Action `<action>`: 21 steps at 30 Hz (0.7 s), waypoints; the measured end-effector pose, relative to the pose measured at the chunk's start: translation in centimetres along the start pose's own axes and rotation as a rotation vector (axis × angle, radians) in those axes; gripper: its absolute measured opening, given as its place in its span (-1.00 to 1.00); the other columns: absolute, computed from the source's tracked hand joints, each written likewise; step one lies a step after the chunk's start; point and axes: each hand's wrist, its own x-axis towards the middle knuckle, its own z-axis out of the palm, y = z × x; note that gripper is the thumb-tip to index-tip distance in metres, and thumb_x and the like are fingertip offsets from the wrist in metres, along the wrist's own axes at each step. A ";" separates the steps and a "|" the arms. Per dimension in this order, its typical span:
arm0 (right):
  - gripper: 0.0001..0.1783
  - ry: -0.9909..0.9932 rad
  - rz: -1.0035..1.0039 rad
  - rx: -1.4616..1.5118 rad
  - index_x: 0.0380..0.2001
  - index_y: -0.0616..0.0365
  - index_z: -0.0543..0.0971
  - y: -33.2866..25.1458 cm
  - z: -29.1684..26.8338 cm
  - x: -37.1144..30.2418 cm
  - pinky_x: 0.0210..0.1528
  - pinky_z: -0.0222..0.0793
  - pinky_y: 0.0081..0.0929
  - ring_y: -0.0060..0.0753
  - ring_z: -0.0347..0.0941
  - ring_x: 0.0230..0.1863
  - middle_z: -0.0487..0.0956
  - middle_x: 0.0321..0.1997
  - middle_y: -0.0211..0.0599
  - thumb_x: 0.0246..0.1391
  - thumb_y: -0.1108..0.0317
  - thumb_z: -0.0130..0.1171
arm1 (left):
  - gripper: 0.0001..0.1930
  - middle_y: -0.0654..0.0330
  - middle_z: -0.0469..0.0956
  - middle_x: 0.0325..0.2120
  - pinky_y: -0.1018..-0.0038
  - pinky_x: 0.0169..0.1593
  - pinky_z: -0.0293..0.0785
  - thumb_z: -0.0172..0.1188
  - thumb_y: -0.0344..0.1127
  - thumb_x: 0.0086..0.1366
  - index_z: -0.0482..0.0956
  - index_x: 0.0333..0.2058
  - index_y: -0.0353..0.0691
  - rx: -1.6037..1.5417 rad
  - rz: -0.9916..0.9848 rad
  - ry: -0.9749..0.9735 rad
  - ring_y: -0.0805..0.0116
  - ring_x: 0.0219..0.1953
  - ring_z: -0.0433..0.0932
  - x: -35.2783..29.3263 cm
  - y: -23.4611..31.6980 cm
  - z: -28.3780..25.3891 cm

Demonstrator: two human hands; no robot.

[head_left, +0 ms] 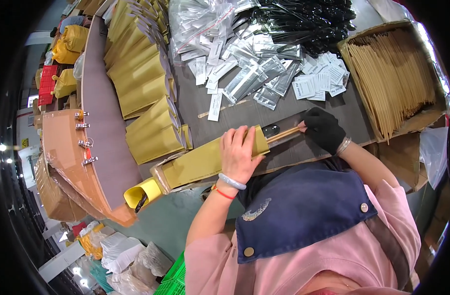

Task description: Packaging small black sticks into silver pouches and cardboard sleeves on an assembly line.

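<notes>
A long olive-gold paper sleeve [195, 160] lies slantwise along the table's near edge, its mouth to the right. Across that mouth end rests my left hand [238, 153], fingertips at the far edge and thumb at the near edge, gripping it. My right hand [324, 130], in a black glove with bare fingertips, is closed on a pair of wooden chopsticks [285, 133]. Their left ends are hidden in the sleeve's mouth. Beside the mouth a shiny black plastic piece [271, 130] shows; I cannot tell its kind.
More gold sleeves [141, 83] are stacked left. Flat silvery packets [254, 78], white sachets [323, 78] and black plastic cutlery [308, 22] are heaped at the back. A cardboard box [350, 54] of chopsticks stands right. A yellow open-ended holder [158, 186] sits at the near-left edge.
</notes>
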 end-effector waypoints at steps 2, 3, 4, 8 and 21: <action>-0.86 0.052 0.096 0.232 -0.41 0.16 0.59 -0.4 1.4 0.1 -0.21 0.44 -0.34 -0.11 0.52 -0.30 0.56 -0.40 -0.20 -0.14 0.53 0.26 | -0.20 0.12 0.41 -0.03 0.14 0.07 0.27 0.52 -0.30 -0.28 0.46 0.06 -0.22 -0.046 -0.014 -0.006 0.05 0.00 0.32 0.6 0.3 0.5; -0.86 -0.026 0.111 0.292 -0.43 0.19 0.55 -3.0 2.0 1.7 -0.25 0.42 -0.34 -0.10 0.50 -0.31 0.52 -0.43 -0.18 -0.15 0.53 0.25 | -0.20 0.12 0.41 -0.03 0.14 0.07 0.27 0.52 -0.30 -0.28 0.46 0.06 -0.22 -0.042 -0.018 -0.010 0.05 0.00 0.32 0.7 0.0 0.8; -0.80 -0.094 0.092 0.324 -0.36 0.16 0.51 -4.7 2.2 2.4 -0.24 0.40 -0.35 -0.09 0.48 -0.27 0.50 -0.36 -0.12 -0.15 0.55 0.23 | -0.22 0.12 0.41 -0.04 0.12 0.07 0.27 0.51 -0.31 -0.27 0.47 0.06 -0.15 -0.063 -0.011 -0.013 0.05 0.00 0.33 1.1 0.1 1.3; -0.52 -0.051 -0.021 0.077 -0.16 0.06 0.49 -4.6 0.3 2.8 -0.04 0.32 -0.21 -0.10 0.42 -0.06 0.48 -0.16 -0.16 -0.24 0.34 0.37 | -0.43 0.12 0.42 -0.12 0.18 -0.02 0.30 0.23 -0.41 -0.01 0.51 0.06 0.14 0.123 0.134 -0.018 0.08 -0.12 0.35 2.2 0.4 0.7; -0.28 -0.039 0.089 -0.404 -0.07 0.06 0.47 -4.9 -7.1 2.4 0.07 0.19 -0.19 -0.13 0.38 -0.04 0.47 -0.12 -0.26 -0.43 0.17 0.48 | -0.68 -0.05 0.41 0.01 0.08 0.13 0.29 0.29 -0.35 -0.03 0.57 -0.22 -0.14 0.362 -0.085 0.126 -0.11 0.07 0.34 1.1 -8.2 -6.0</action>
